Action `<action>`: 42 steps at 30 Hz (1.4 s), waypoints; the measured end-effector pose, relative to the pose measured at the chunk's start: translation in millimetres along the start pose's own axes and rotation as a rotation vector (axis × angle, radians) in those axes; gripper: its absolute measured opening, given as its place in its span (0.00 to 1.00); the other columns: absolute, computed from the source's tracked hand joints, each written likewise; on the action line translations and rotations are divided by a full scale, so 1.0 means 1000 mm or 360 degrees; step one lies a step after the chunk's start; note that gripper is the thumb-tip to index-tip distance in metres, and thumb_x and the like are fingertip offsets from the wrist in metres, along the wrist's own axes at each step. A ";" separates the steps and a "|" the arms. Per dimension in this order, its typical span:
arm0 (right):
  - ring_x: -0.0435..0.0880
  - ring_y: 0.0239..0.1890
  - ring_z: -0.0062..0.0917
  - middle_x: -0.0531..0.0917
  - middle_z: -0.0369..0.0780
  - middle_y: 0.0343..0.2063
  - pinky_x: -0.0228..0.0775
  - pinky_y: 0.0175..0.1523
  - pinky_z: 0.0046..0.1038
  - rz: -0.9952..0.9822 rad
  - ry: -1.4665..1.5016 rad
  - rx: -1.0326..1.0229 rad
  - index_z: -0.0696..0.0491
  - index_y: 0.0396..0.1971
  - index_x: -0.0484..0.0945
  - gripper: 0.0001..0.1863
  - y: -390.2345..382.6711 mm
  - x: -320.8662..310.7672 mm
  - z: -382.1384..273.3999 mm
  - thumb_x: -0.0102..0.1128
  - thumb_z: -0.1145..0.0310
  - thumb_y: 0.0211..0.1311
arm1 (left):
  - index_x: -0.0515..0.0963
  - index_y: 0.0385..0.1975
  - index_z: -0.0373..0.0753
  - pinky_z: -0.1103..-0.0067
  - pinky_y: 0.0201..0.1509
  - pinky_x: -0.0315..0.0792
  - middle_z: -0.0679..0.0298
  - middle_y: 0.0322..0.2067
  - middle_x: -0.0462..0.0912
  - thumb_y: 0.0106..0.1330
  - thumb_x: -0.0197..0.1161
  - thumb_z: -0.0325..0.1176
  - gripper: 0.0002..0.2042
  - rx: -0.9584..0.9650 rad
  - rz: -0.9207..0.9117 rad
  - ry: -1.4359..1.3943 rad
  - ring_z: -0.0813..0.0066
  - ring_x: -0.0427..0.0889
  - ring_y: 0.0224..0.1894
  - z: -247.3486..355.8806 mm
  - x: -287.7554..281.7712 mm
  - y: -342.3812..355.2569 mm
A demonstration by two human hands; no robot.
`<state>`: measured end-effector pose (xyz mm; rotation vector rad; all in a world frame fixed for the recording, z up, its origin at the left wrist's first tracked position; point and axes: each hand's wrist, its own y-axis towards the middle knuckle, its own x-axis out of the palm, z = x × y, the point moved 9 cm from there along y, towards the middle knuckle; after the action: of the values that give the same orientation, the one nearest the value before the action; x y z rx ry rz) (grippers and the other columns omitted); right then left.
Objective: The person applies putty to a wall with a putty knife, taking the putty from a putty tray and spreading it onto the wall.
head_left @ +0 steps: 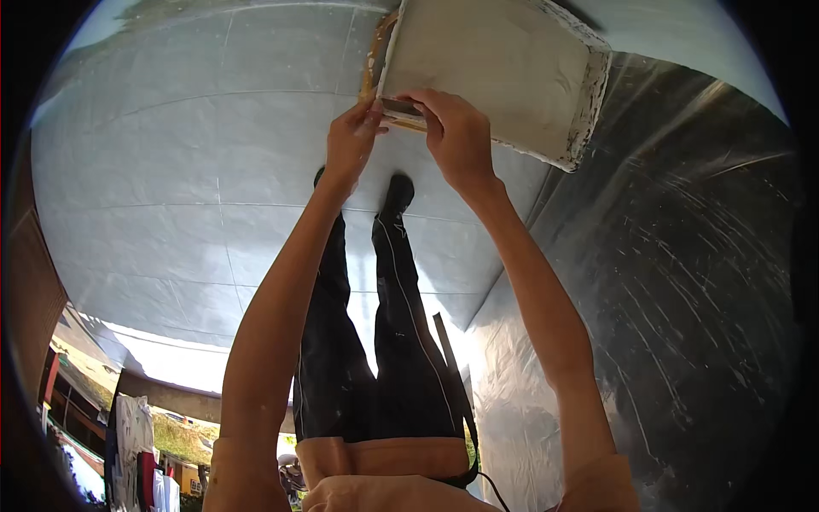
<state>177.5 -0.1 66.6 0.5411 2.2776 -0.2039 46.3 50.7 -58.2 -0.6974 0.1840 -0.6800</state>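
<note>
A rectangular frame (577,141) with worn, paint-stained white edges and a pale, flat face (499,60) stands out at the top of the view. An orange-brown frame edge (373,64) shows along its left side and partly beneath it. Both hands are at its near left corner. My left hand (351,141) pinches the corner with its fingers closed. My right hand (456,132) curls over the near edge, fingertips close to the left hand, thumb below. A narrow brownish strip (401,107) shows between the hands; whether it is part of the frame I cannot tell.
A dark, shiny, scratched surface (682,316) like plastic sheeting lies on the right. The pale grey floor (162,188) has thin lines across it. My legs in black trousers (397,316) stand below the frame. Cloths (136,435) hang at the lower left, near a bright opening.
</note>
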 end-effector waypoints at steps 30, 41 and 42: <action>0.83 0.46 0.24 0.85 0.40 0.44 0.75 0.54 0.27 -0.0418 0.0874 0.0708 0.57 0.59 0.74 0.22 0.045 -0.041 0.088 0.61 0.75 0.65 | 0.70 0.65 0.43 0.73 0.54 0.72 0.56 0.51 0.82 0.74 0.55 0.44 0.23 0.0029 0.0201 0.0376 0.68 0.80 0.53 0.019 -0.004 -0.009; 0.84 0.43 0.21 0.82 0.40 0.44 0.83 0.47 0.24 0.0345 0.1867 0.0765 0.62 0.55 0.71 0.19 0.045 -0.178 0.008 0.60 0.72 0.67 | 0.76 0.58 0.37 0.69 0.56 0.71 0.49 0.49 0.81 0.76 0.50 0.38 0.18 0.1012 0.0513 0.0741 0.55 0.80 0.51 0.227 -0.018 -0.056; 0.84 0.43 0.21 0.82 0.40 0.44 0.83 0.47 0.24 0.0368 0.1864 0.0711 0.62 0.55 0.71 0.19 0.048 -0.197 -0.007 0.60 0.72 0.67 | 0.76 0.58 0.37 0.69 0.56 0.72 0.50 0.49 0.81 0.77 0.50 0.38 0.18 0.1115 0.0523 0.0764 0.56 0.80 0.51 0.256 -0.013 -0.065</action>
<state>314.4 -17.6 215.3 1.4331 3.2569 -0.3403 98.1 158.1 177.4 0.1774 0.4617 -0.5333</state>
